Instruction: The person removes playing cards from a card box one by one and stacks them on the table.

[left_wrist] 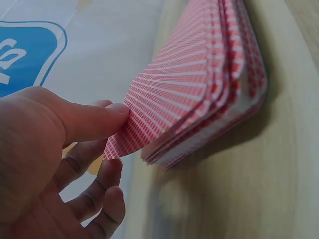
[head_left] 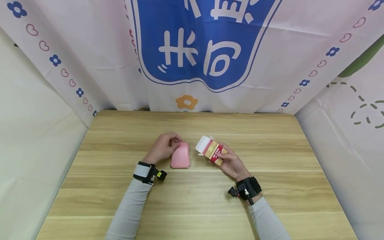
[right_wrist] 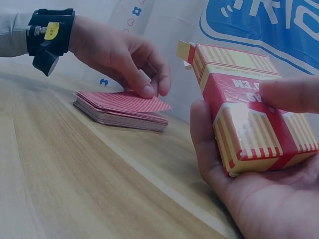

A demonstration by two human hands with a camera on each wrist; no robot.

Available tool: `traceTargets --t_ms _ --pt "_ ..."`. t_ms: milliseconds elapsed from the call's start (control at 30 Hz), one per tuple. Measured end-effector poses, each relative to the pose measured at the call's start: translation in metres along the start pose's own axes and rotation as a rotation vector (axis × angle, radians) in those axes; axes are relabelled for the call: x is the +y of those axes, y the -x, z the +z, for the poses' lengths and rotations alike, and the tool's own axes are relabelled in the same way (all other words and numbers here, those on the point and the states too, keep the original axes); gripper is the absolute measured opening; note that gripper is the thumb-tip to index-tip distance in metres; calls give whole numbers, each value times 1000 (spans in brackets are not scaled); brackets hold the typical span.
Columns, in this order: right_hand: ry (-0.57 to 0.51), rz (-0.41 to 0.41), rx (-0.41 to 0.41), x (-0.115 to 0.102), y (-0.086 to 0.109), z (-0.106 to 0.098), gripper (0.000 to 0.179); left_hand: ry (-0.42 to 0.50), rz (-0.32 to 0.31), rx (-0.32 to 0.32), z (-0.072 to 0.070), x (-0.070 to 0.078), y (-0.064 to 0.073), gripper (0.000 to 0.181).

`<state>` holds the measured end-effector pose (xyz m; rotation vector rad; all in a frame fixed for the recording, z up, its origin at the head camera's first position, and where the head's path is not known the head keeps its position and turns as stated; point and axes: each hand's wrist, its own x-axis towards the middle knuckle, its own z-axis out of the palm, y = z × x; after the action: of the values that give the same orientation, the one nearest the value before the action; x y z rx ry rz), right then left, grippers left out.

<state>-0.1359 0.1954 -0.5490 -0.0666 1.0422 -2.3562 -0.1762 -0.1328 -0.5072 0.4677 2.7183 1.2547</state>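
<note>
A deck of playing cards with red-patterned backs lies face down on the wooden table. My left hand pinches a corner of the top of the deck between thumb and fingers. In the left wrist view, that corner of the cards is lifted and bent by the left hand. To the right, my right hand holds a red and yellow card box, its white flap open towards the deck. The right wrist view shows the thumb pressed on the face of the box.
The wooden table extends around both hands. Behind it hangs a white cloth with a blue printed emblem. Pale cloths hang at both sides. Each wrist wears a black strap with a small camera.
</note>
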Motion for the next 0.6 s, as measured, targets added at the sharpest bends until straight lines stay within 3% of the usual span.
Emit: traceTargets --t_ms 367,600 --pt "7 4 6 -2 0 2 47 -64 -11 -18 5 -3 -2 13" --pt "6 7 20 -2 0 2 45 -57 -25 -38 7 -3 -2 17"
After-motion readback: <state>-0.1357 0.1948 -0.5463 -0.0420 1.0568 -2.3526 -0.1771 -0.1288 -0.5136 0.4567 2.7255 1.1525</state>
